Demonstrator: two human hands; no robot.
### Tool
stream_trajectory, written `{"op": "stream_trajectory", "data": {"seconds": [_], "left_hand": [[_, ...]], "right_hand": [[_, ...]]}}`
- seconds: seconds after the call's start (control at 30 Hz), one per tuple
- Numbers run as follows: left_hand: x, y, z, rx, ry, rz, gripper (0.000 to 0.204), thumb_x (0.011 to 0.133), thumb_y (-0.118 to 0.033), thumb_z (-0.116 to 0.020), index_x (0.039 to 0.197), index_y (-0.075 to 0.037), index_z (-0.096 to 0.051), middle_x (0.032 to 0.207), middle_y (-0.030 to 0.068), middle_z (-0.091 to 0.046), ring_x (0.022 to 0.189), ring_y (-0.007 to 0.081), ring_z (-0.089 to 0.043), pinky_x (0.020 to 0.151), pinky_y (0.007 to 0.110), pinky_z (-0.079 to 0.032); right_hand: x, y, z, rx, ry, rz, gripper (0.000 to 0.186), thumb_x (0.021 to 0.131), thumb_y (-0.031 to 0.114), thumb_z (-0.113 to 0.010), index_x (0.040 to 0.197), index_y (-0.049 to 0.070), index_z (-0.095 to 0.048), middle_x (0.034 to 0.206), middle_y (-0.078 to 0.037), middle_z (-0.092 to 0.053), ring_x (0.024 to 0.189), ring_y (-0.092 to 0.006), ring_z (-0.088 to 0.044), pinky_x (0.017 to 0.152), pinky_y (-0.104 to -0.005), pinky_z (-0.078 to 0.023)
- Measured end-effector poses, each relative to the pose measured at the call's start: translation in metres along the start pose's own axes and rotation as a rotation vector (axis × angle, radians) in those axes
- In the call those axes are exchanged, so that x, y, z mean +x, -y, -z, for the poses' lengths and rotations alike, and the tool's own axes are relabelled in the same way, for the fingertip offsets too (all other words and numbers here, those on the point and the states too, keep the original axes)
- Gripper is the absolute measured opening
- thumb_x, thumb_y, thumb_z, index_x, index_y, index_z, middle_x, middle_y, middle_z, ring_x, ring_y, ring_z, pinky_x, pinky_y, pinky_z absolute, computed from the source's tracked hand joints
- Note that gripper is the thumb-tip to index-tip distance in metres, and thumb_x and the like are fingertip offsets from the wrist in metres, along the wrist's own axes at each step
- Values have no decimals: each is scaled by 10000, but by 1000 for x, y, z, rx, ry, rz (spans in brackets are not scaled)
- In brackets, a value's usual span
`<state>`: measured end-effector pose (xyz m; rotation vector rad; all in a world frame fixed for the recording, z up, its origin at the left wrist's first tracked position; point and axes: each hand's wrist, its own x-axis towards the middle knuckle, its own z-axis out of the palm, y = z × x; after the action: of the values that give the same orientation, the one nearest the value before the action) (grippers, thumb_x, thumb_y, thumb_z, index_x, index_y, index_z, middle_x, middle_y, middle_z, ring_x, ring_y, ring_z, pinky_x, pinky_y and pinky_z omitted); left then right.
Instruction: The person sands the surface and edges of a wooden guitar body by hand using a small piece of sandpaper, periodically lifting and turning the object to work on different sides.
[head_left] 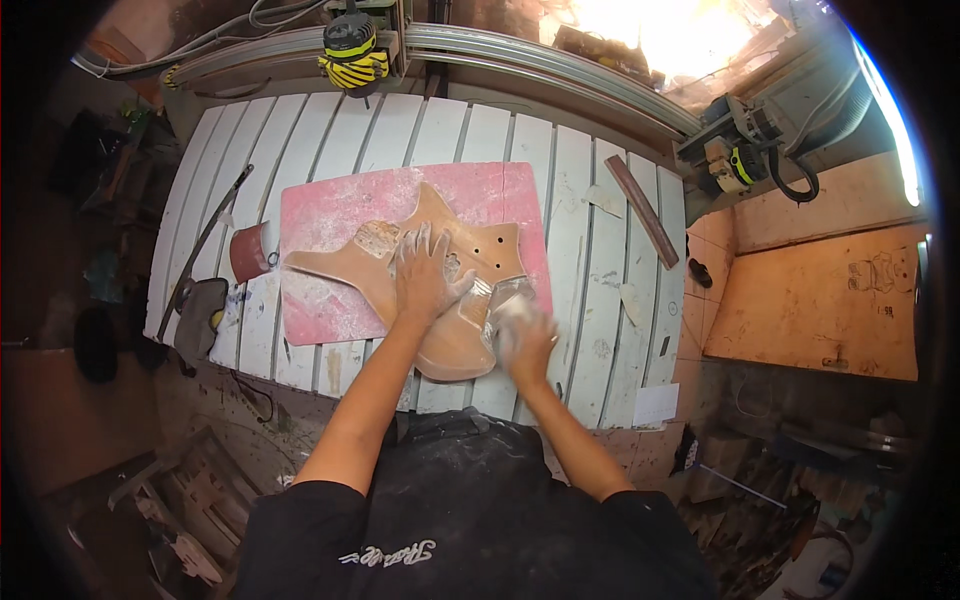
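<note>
A tan wooden guitar body (453,350), with pointed horns and several dark drilled holes, lies on a dusty pink mat (330,205). My left hand (422,275) is spread flat on the middle of the body, fingers apart and pointing away from me. At the body's near right edge, my right hand (530,345) is smeared by motion. Its fingers curl around something pale, too blurred to name. Just beyond that hand a grey patch shows against the body's side. Whitish dust covers the mat and my left fingers.
The mat lies on a white slatted table (590,365). A reddish-brown curled sheet (250,252) and a corded grey tool (203,318) are on the left. A brown strip (642,212) and a white paper (656,404) lie right. A metal rail (540,62) crosses behind, carrying machine heads.
</note>
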<state>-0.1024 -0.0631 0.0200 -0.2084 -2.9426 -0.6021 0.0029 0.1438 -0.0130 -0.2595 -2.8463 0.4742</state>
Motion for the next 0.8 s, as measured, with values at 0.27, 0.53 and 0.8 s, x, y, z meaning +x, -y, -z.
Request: {"op": "stream_trajectory", "data": {"seconds": [0.27, 0.53, 0.8], "left_hand": [[2, 4, -7, 1, 27, -18, 829, 796, -547, -713, 1453, -81, -516, 1540, 234, -416, 1466, 404, -314, 1236, 527, -183], [2, 8, -9, -36, -25, -42, 847, 766, -529, -753, 1440, -71, -523, 1520, 252, -430, 1453, 409, -336, 1229, 533, -199], [3, 6, -5, -15, 13, -19, 847, 767, -547, -730, 1449, -88, -528, 1542, 220, -427, 1472, 377, -326, 1236, 528, -183]], "right_hand": [[12, 7, 4, 94, -94, -45, 113, 854, 199, -729, 957, 154, -737, 1219, -144, -600, 1168, -388, -519, 963, -519, -420], [25, 5, 1, 134, -45, -23, 211, 873, 266, -722, 1053, 156, -741, 1219, -147, -594, 1114, -390, -525, 956, -521, -406], [38, -11, 2, 132, -44, -4, 187, 899, 242, -682, 1033, 116, -718, 1213, -199, -565, 1112, -434, -508, 940, -561, -420]]}}
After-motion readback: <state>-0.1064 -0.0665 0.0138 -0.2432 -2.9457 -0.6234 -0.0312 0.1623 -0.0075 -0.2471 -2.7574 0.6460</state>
